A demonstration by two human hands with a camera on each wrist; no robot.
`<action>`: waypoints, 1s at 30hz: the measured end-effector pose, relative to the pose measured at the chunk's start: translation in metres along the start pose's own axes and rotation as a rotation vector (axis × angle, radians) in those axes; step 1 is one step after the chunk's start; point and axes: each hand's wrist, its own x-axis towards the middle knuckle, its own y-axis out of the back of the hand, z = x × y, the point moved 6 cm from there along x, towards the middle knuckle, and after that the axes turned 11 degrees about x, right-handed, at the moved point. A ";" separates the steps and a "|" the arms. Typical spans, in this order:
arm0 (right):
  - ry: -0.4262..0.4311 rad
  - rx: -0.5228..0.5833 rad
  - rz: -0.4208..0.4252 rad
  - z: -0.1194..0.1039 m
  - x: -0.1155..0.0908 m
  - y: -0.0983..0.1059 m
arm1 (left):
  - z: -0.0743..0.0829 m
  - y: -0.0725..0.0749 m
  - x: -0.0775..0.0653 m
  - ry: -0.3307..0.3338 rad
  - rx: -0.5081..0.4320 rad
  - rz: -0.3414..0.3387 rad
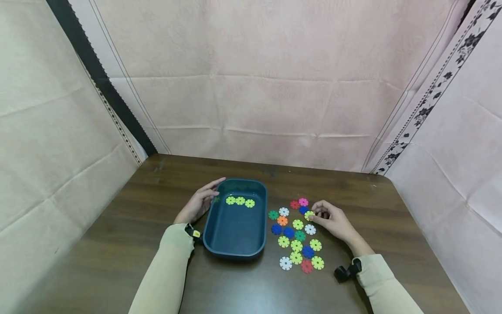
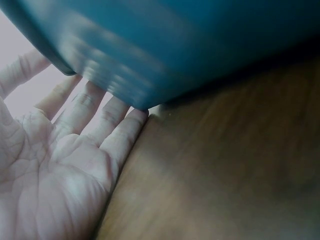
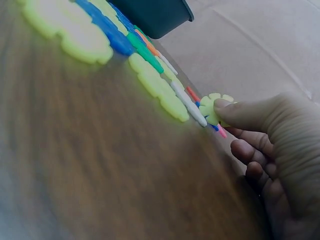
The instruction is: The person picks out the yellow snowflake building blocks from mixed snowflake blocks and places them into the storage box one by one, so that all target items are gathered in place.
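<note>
A blue-green plastic tray [image 1: 235,235] stands on the table, with three yellow-green notched discs [image 1: 240,200] in a row near its far end. My left hand [image 1: 200,203] lies along the tray's left side, and in the left wrist view its straight fingers [image 2: 112,115] touch the tray wall. My right hand [image 1: 330,219] pinches a yellow-green notched disc [image 3: 212,107] between thumb and fingers, at the far right of the loose discs. Beside it lie a blue disc [image 1: 303,209], a pink disc [image 1: 303,202] and a white disc [image 1: 310,229].
Right of the tray, several flat discs lie spread on the brown table [image 1: 353,187], among them an orange disc [image 1: 282,220], a green disc [image 1: 300,235] and a red disc [image 1: 306,266]. Pale cloth [image 1: 255,109] hangs behind the table and at both sides.
</note>
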 end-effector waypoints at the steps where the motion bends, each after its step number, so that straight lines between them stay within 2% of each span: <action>1: 0.000 0.000 0.004 -0.001 0.000 0.000 | 0.000 0.000 0.000 -0.002 -0.003 -0.003; 10: 0.006 -0.032 0.004 0.005 -0.002 0.001 | -0.005 -0.001 0.000 -0.004 -0.003 0.008; 21: 0.013 -0.007 0.004 0.009 -0.006 0.006 | -0.009 -0.007 0.000 0.001 -0.012 0.009; 30: 0.020 0.010 0.005 0.004 0.000 0.002 | -0.005 0.000 -0.001 0.018 0.002 0.026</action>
